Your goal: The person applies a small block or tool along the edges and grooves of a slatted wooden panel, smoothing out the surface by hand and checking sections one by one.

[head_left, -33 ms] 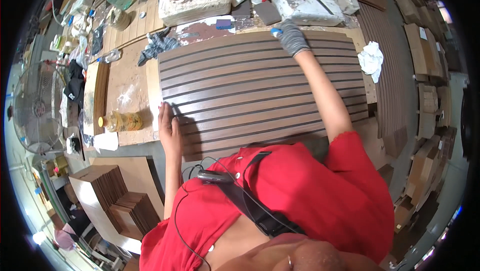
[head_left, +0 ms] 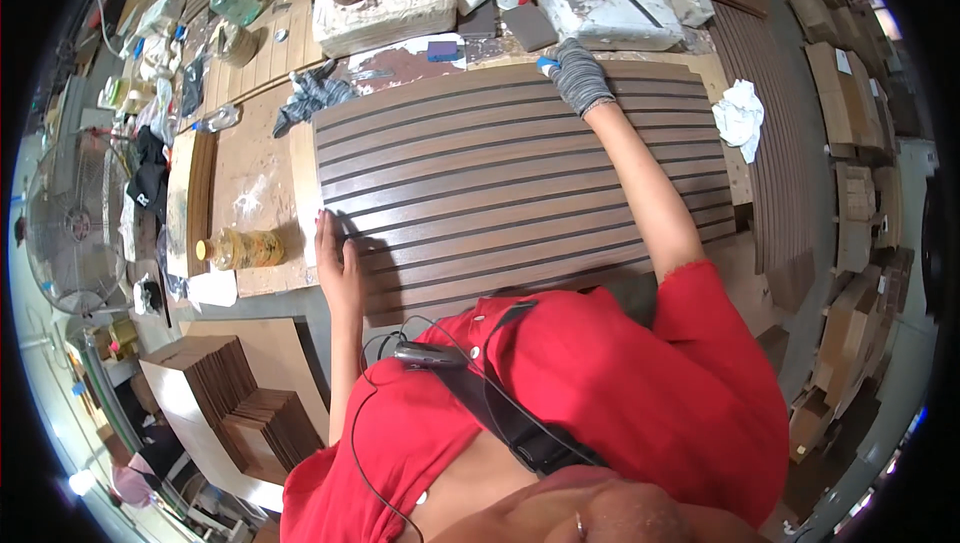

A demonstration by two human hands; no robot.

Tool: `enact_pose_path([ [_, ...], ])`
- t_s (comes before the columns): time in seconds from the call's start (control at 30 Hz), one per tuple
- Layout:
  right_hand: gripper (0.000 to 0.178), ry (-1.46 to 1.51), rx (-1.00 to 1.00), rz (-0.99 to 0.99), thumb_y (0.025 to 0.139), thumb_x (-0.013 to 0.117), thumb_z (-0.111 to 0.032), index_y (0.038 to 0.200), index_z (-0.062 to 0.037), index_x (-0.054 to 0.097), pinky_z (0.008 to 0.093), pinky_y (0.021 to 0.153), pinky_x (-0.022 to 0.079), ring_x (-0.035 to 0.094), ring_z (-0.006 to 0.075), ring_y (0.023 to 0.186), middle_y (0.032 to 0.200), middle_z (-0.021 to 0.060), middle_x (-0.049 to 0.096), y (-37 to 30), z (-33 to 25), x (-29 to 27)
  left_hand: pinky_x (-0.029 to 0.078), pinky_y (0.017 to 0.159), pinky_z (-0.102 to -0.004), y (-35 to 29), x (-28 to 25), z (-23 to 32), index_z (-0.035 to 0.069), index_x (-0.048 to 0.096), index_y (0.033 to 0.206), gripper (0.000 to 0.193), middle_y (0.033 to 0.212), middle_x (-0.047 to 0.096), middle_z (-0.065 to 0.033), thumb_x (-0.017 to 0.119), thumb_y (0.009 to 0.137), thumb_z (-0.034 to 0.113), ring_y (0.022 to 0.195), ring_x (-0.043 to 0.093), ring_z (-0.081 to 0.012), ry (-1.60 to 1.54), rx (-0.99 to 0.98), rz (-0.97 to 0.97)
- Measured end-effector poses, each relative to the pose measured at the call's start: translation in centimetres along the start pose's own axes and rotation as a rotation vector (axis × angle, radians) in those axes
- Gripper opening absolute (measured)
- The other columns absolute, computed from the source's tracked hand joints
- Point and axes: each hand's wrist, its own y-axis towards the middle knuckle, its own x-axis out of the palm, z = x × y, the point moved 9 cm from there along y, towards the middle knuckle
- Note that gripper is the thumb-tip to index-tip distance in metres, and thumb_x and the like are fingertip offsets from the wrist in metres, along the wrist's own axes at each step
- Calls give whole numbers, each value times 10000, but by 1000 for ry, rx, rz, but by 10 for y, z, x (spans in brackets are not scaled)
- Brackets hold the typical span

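A wide brown wood-grain panel [head_left: 500, 173] with dark parallel grooves lies on the worktable before me. My left hand [head_left: 338, 253], bare, rests along its left edge with fingers stretched out. My right hand [head_left: 580, 81] wears a grey knitted glove and reaches to the panel's far edge. Its fingers are curled together, and a small bit of blue shows at the thumb side; I cannot make out what that is. A crumpled grey glove [head_left: 312, 98] lies off the panel's far left corner. Beyond the far edge are a blue block [head_left: 442, 50] and a dark flat square pad [head_left: 530, 28].
Two paint-smeared white blocks [head_left: 385, 21] stand at the back, the left bearing tins. A yellow-capped bottle [head_left: 245, 249] lies left, a green-capped bottle [head_left: 233, 3] far left. White crumpled paper [head_left: 739, 118] sits right. A fan [head_left: 80, 223] stands left; stacked boards [head_left: 230, 403] lie lower left.
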Motion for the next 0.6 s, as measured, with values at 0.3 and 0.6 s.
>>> enact_pose_path([
  [0.3,267,-248,87,-12,863,658,-233,1010,-18,720,453,890,497,643,389,973,1018,215,691,-4,131,-68,239,1181,-388,-2,-8,-22,-31,413,1444,540,1504,414,-204,498,911,8,1433,340,-325,13,-52,55],
  [0.6,258,-195,-89,41,834,712,-222,1011,-35,723,434,889,500,650,373,964,1028,208,682,0,79,-36,141,1194,-503,2,21,30,73,376,1495,605,1594,270,-160,541,913,57,1488,192,-374,181,206,-152],
])
